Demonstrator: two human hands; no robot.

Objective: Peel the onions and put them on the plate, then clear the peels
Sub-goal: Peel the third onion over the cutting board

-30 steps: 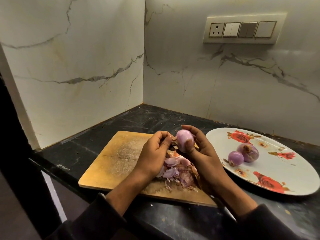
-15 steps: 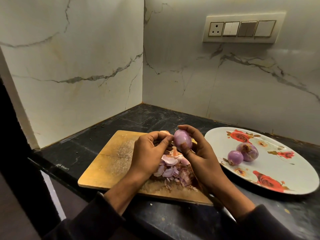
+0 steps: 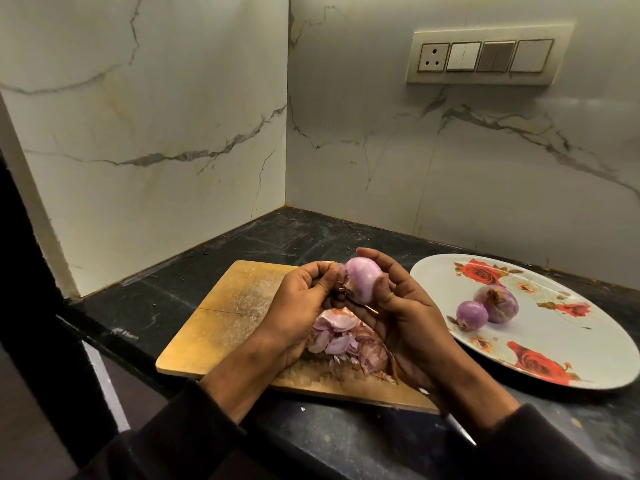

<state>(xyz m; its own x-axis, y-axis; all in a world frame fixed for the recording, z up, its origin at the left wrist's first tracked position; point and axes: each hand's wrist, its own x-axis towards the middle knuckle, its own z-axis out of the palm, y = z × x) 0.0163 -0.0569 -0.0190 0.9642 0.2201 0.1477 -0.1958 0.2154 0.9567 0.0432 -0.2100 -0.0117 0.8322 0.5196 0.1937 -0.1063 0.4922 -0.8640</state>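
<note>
Head view, left to right: a wooden cutting board (image 3: pixel 221 317) lies on the dark counter (image 3: pixel 145 306). Above it the left hand (image 3: pixel 298 306) curls its fingers and pinches a bit of skin at the left end of an onion (image 3: pixel 363 284). A heap of peels (image 3: pixel 346 344) sits on the board under both hands. The right hand (image 3: pixel 405 317) grips the onion, thumb in front and fingers wrapped over the top. Further right, two peeled onions (image 3: pixel 485 308) rest touching each other on the flowered plate (image 3: pixel 554 341).
</note>
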